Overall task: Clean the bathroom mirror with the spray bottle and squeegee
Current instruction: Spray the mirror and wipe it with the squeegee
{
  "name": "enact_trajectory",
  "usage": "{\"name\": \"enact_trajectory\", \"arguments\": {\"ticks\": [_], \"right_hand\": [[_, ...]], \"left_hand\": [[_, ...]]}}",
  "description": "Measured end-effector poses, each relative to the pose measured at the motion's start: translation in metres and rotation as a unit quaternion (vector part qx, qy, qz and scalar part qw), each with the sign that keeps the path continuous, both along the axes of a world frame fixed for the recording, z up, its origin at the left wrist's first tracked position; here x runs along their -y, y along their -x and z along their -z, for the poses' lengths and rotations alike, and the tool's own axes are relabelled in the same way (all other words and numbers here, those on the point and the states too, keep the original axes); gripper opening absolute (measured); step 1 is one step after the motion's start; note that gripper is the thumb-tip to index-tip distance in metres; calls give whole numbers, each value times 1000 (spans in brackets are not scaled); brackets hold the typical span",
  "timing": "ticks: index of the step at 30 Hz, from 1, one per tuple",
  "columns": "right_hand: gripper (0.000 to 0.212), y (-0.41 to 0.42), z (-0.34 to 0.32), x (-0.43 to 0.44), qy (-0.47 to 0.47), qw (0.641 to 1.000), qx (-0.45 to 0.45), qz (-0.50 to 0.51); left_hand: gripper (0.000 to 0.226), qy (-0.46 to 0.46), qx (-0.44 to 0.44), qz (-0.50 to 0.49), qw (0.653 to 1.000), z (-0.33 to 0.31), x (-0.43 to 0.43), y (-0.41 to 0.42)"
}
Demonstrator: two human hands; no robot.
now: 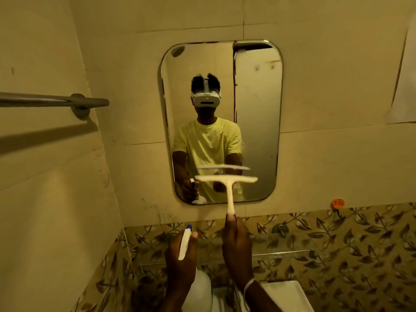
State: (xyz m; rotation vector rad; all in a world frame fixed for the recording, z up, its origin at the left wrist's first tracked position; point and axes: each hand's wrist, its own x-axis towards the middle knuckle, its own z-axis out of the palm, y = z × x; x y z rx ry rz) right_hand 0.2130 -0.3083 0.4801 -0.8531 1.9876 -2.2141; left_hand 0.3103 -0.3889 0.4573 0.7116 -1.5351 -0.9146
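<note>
The right hand [236, 242] is wrapped tight around the bottom end of the squeegee [227, 183] handle, its blade held level near the lower part of the mirror [254, 122], while the left hand [180, 260] is closed around the neck of the spray bottle [185, 244], held low beneath the mirror with its nozzle pointing up toward the wall. Because the handle is gripped so far from the blade, the blade could probably tilt and skip, leaving streaks. A stray squeeze of the trigger would likely wet the tiled wall [337, 244] rather than the glass.
</note>
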Motion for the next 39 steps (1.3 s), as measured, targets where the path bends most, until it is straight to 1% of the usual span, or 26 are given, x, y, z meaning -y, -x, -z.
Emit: {"name": "enact_trajectory", "arguments": {"ticks": [2,4,6,9,11,13,18,20,22,25,26,28,29,31,34,37,39], "right_hand": [[45,22,-69,-4,42,998,-38,6],[42,47,-141,-6,57,995,-81,18],[40,68,-205,-10,72,991,-110,24],[41,89,-275,-13,106,987,-123,21],[46,94,-305,-13,118,985,-128,12],[49,96,-321,-10,112,984,-138,15],[47,103,-326,-1,89,983,-159,26],[44,102,-319,-2,83,983,-164,27],[45,102,-296,-3,63,981,-176,44],[45,104,-234,-4,25,984,-171,50],[46,102,-208,-6,16,985,-163,45],[53,98,-152,-9,-2,988,-146,43],[55,94,-124,-11,-7,990,-132,45],[53,84,-74,-17,-6,994,-96,47],[48,72,-12,-24,-16,998,-48,37],[52,64,38,-31,-57,998,12,38],[55,59,64,-39,-99,993,50,41]], "left_hand": [[34,2,-10,9,1000,-14,2,5],[29,14,-9,20,1000,-31,3,11],[33,43,-11,22,999,-47,2,15],[32,65,-27,19,997,-64,-2,22],[31,72,-35,26,996,-69,-3,28],[32,72,-35,30,996,-70,-2,32],[32,69,-26,22,997,-65,-3,39],[29,65,-23,24,997,-62,-3,40],[21,70,-25,26,997,-60,-3,39],[9,70,-41,38,996,-59,-7,38],[11,71,-44,38,996,-58,-9,37],[24,80,-39,40,995,-54,-9,36],[28,82,-32,38,995,-52,-8,36],[26,80,-23,32,996,-52,-7,36],[12,76,-34,39,996,-54,-10,33],[9,89,-36,45,994,-57,-12,29],[11,95,-34,48,994,-57,-12,28]]}}
